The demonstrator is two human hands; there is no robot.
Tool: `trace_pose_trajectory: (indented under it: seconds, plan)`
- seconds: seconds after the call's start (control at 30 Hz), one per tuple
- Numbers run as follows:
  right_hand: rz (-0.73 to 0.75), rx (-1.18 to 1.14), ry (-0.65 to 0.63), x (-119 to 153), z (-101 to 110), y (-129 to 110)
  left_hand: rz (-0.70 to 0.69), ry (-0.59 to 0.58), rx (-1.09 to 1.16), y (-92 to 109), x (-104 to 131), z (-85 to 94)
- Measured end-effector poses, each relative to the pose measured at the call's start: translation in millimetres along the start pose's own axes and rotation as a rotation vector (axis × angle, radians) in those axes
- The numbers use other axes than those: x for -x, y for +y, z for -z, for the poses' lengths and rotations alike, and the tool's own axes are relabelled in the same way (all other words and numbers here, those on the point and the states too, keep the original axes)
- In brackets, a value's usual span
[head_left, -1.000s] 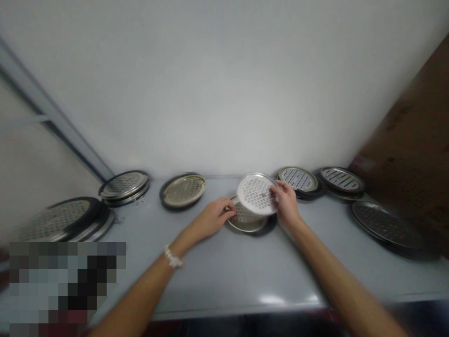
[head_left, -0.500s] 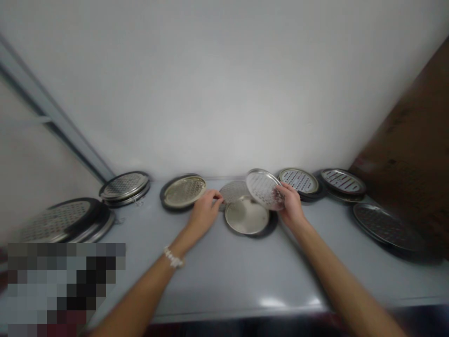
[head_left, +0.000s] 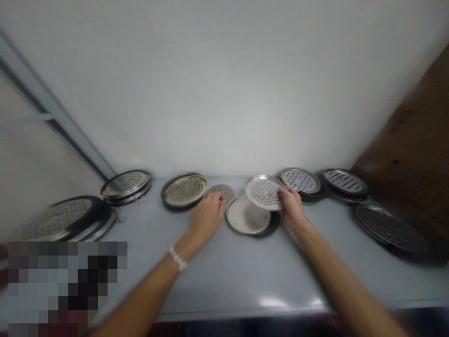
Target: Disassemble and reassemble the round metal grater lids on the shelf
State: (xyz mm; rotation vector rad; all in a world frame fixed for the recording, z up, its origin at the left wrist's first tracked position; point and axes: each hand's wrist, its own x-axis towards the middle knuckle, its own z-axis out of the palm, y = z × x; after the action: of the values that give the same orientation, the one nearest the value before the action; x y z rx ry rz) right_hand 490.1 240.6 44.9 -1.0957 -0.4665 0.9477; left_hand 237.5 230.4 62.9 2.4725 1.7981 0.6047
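My right hand (head_left: 293, 206) grips the right edge of a round metal grater plate (head_left: 264, 192), tilted above the table. Partly beneath it lies a plain round metal disc (head_left: 247, 215), pale and shiny, on top of a dark round piece (head_left: 272, 224). To the left, my left hand (head_left: 208, 213) has its fingers bent over the near edge of a smaller perforated grater disc (head_left: 224, 189). That disc is low over the table or on it; I cannot tell which. Just left of this hand is a yellowish round grater (head_left: 185, 191) with a dark rim.
Stacked round graters stand at the back left (head_left: 126, 185), far left (head_left: 70, 217), back right (head_left: 300, 181) and farther right (head_left: 345, 182). A dark grater (head_left: 389, 227) lies at the right. A brown cardboard box (head_left: 414, 140) borders the grey table (head_left: 245, 276); a white wall (head_left: 224, 93) rises behind.
The perforated disc at my left hand has shifted left, and that hand's fingers now reach over it. In my right hand the grater plate has dropped slightly and turned flatter.
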Motion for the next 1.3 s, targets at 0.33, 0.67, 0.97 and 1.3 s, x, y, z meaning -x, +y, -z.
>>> trace_pose_trajectory:
  seconds: [0.33,0.67,0.97,1.3]
  plan:
    - [0.014,0.066,-0.024,-9.8,6.2,7.6,-0.004,-0.178,0.168,-6.4,-0.7,-7.0]
    - [-0.093,0.004,-0.078,-7.0,4.3,5.8,-0.122,-0.162,-0.016,-9.5,1.8,-1.3]
    - [-0.133,0.047,-0.004,-8.5,3.7,8.8,-0.169,-0.172,0.073,-6.6,-1.2,0.3]
    - [-0.134,0.149,-0.025,-8.3,5.0,7.2,-0.248,-0.24,0.193,-6.1,-0.1,2.6]
